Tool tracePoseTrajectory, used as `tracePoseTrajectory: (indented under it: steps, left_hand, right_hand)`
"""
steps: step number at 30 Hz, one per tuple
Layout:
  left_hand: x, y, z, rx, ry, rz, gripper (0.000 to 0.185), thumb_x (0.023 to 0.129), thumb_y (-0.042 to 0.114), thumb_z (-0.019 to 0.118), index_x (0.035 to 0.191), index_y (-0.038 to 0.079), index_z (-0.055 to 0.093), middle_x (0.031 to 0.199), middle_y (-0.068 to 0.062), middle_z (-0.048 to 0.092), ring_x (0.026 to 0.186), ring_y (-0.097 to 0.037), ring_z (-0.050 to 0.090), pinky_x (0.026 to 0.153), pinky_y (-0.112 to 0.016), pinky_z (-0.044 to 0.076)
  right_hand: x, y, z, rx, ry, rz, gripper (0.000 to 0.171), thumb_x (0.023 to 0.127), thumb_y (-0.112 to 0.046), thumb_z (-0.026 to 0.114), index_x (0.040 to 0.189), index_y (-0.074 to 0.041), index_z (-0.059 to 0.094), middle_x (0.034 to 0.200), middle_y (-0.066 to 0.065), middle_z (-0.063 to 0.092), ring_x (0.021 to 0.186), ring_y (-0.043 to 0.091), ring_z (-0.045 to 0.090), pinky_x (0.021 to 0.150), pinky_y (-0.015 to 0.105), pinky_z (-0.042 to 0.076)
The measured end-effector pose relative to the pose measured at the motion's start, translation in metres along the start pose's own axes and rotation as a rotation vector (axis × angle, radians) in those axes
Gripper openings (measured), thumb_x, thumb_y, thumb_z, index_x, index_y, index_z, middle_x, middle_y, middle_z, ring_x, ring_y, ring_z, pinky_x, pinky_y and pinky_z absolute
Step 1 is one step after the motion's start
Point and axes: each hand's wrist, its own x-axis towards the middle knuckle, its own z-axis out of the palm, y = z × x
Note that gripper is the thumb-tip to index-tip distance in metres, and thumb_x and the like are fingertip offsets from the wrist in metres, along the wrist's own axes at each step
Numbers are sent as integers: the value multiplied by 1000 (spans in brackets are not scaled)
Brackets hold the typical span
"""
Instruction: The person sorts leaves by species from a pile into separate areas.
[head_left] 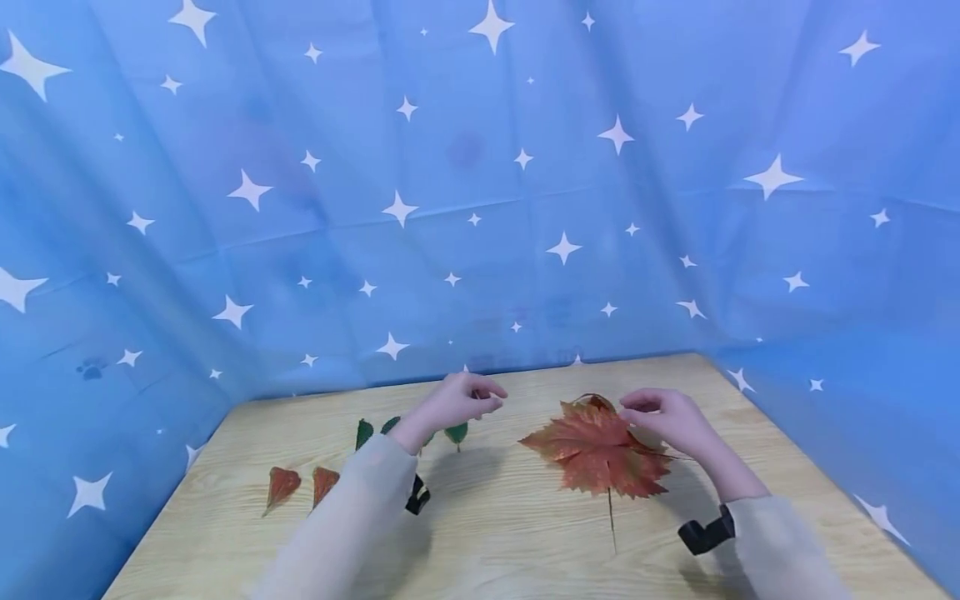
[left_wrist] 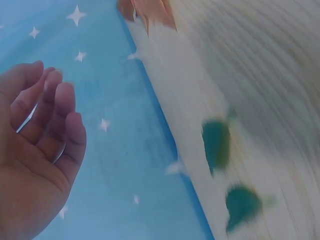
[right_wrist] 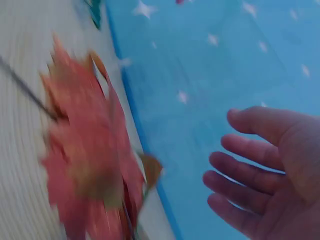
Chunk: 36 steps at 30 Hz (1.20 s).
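Note:
My left hand hovers over the table's far middle with its fingers loosely bent, holding nothing. Beneath and beside that arm lie several green leaves, partly hidden by the wrist; two of them show blurred in the left wrist view. On the right, large orange-red maple-like leaves lie overlapped, a thin stem pointing toward the front. My right hand is just above their right edge, fingers relaxed and apart; in the right wrist view nothing is in it, and the red leaves are beside it.
Two small reddish leaves lie at the left of the wooden table, one partly behind the left sleeve. A blue curtain with white stars rises behind the table and along both sides. Dark bands are on the wrists.

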Motion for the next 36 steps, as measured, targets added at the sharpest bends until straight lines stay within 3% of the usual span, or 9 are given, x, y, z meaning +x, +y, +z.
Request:
tracePoseTrajectory:
  steps: [9,16,19,21,22,24,28,29,36]
  left_hand:
    - [48,20,40,-78,69,16,29,100,38,53,112,20,72,87,6,66,79,-11,63,70,-30,51]
    - [79,25,68,-115,158,-24,29,101,40,51,106,21,73,65,-1,48,52,-17,34,60,-33,39]
    - [92,26,81,-140,184,-54,33,101,41,49,115,20,71,78,0,59,62,-16,48,69,-34,45]
    - [99,27,90,-151,182,-81,40,102,45,46,127,20,66,105,2,66,87,-16,60,83,-35,48]
    - [102,27,95,-148,176,-89,43,102,46,44,133,21,61,116,3,65,91,-18,60,86,-36,48]
    - [107,27,105,-99,147,-88,49,103,47,40,142,20,52,135,2,56,116,-20,56,97,-38,44]
    - [117,29,121,96,95,-36,48,105,41,38,146,18,45,144,-5,49,126,-26,49,104,-42,38]
    - [119,30,123,149,84,-31,48,105,40,39,146,17,45,147,-6,45,135,-27,40,108,-43,33]
    - [131,33,138,344,20,-92,47,103,42,44,147,27,44,149,0,42,137,-25,36,106,-51,33]
  right_hand:
    - [-7,35,-8,-90,-122,43,43,86,-19,73,121,5,64,119,27,61,108,44,58,77,47,52]
    - [-6,42,-2,-106,-118,74,42,83,-13,75,118,7,65,113,25,64,95,37,63,74,46,52]
    - [-8,46,3,-95,-117,89,40,81,-11,76,116,6,67,108,22,67,99,37,63,78,46,53]
    - [-8,47,6,-85,-121,75,37,80,-10,76,113,6,68,104,18,69,94,33,64,77,43,53]
    - [-9,48,7,-84,-123,66,35,80,-9,75,111,6,69,102,17,69,91,29,64,75,41,53]
    - [-9,49,9,-75,-122,61,32,80,-7,75,109,5,70,99,14,70,85,23,64,71,38,52]
    - [-9,52,12,-80,-118,73,30,80,-8,76,108,2,72,99,11,70,82,19,63,69,35,51]
    - [-9,53,13,-82,-115,79,29,80,-8,76,108,1,72,99,11,70,84,20,63,70,36,52]
    - [-9,56,11,-120,-84,76,28,82,-6,73,109,2,73,103,14,70,97,32,64,80,47,52]
